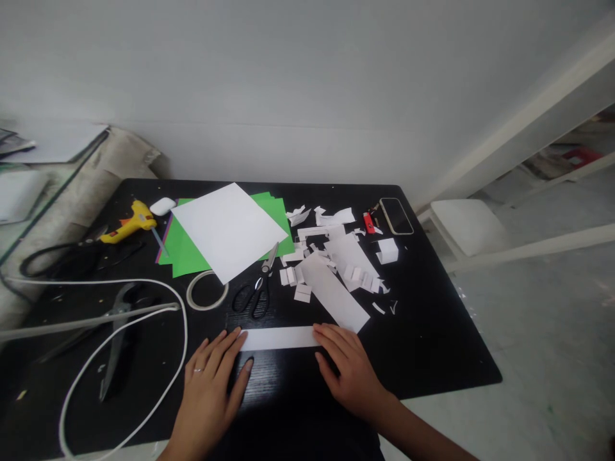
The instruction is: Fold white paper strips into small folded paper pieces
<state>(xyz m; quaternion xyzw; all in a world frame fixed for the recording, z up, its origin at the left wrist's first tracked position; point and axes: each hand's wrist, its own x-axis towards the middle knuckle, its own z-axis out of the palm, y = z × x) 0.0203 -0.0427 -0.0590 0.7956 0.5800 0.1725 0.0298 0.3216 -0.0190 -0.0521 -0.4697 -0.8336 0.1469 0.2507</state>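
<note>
A white paper strip point(281, 338) lies across the black table near its front. My left hand point(216, 374) rests flat with its fingertips on the strip's left end, fingers stretched out and thumb apart. At the other end, the fingertips of my right hand point(343, 365) press on the strip, its fingers also extended and the thumb lower down. Just beyond the strip are black-handled scissors point(259, 282), tilted with their blades pointing away from me. A longer white paper piece point(334, 291) slants down toward my right hand.
White paper point(230, 230) lies over green sheets point(185, 256). Nearby are a yellow glue gun point(132, 223), a tape roll point(191, 301), a white cable point(186, 346) and large shears point(118, 333). Paper scraps point(302, 293), a red lighter point(368, 223), a folded paper box point(387, 251) and a phone point(396, 216) sit right.
</note>
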